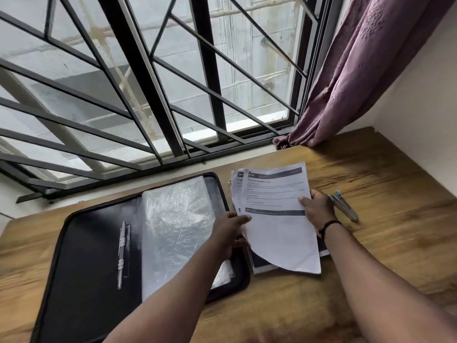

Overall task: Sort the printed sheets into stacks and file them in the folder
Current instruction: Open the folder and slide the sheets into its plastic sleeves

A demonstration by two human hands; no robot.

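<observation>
A: What can be counted on the wooden desk (371,243)?

B: One black zip folder (81,243) is laid open at the left, with one metal binder clip (123,253) on its left half and clear plastic sleeves (178,226) on its right half. One stapler (344,205) is seen just right of the right hand. Two hands are in view.

A: And the printed sheets?

B: At least two printed sheets (277,214) are raised together just right of the folder; a second header is seen peeking out at the left edge. More sheets (264,266) are left flat beneath. An exact count cannot be made.

A: How are the sheets held?

B: The left edge is pinched by the left hand (228,233), thumb on top, fingers curled beneath. The right edge is gripped by the right hand (317,209), thumb pressed onto the page, fingers hidden behind it.

A: What stays unclear?

B: The print is blurred beyond reading. The lower pile is mostly covered. The folder's near corner is cut off by the left arm.
</observation>
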